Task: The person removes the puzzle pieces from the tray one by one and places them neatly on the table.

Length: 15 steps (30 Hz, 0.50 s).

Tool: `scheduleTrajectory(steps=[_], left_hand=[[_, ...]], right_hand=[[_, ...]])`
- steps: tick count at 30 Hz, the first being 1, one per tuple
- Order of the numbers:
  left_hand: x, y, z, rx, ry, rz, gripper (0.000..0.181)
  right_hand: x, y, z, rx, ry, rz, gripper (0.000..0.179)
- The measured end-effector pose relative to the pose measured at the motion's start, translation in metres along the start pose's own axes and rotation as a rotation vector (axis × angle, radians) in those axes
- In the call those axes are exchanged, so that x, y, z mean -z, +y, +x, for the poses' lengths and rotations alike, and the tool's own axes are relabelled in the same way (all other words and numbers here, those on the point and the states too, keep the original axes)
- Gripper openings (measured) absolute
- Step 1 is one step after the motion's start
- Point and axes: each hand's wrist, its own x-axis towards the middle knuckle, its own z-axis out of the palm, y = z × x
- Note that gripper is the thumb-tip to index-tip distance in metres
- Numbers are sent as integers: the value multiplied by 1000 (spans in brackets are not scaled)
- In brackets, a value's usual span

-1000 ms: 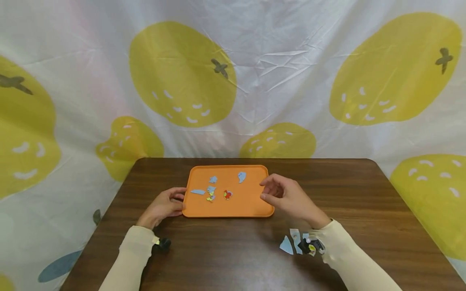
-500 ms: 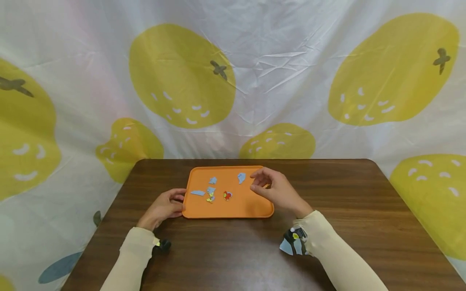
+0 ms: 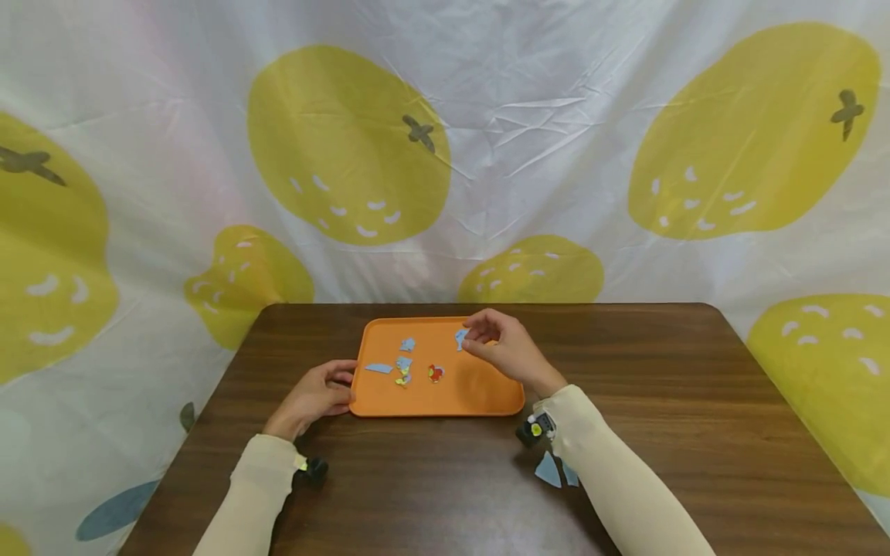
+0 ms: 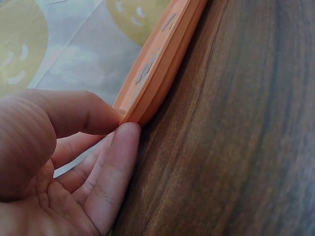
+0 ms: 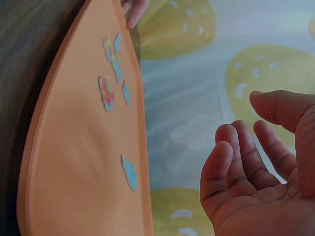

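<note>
An orange tray [image 3: 445,398] lies on the table with several torn-looking, flat cut pieces on it. My left hand [image 3: 311,396] grips the tray's left rim, fingertips meeting at its edge in the left wrist view. Over the tray's right part hovers my right hand [image 3: 511,349], fingers loosely bent and nothing held, as the right wrist view shows. Beneath its fingertips is a light blue piece [image 3: 460,337], partly covered in the head view. A red and yellow piece [image 3: 435,374] lies mid-tray; blue pieces [image 3: 407,344] and a long blue piece [image 3: 378,368] lie left of it.
Two blue pieces [image 3: 548,469] lie on the dark wooden table [image 3: 417,486] in front of the tray, partly under the right sleeve [image 3: 591,432]. A white curtain [image 3: 514,154] with yellow fruit prints hangs behind the table.
My right hand has moved left and farther over the tray, from its right edge to above the blue piece at the back. The left hand stays at the rim.
</note>
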Motion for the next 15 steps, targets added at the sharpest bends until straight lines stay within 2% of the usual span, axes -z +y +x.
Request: scheduleTrajectory(steps=[7, 15], left_hand=[[1, -1, 2, -5, -3, 10, 65], [-2, -3, 1, 0, 8, 1, 65]], right_hand=[[-6, 20, 22, 1, 13, 19, 26], [-8, 44, 46, -87, 20, -44, 32]])
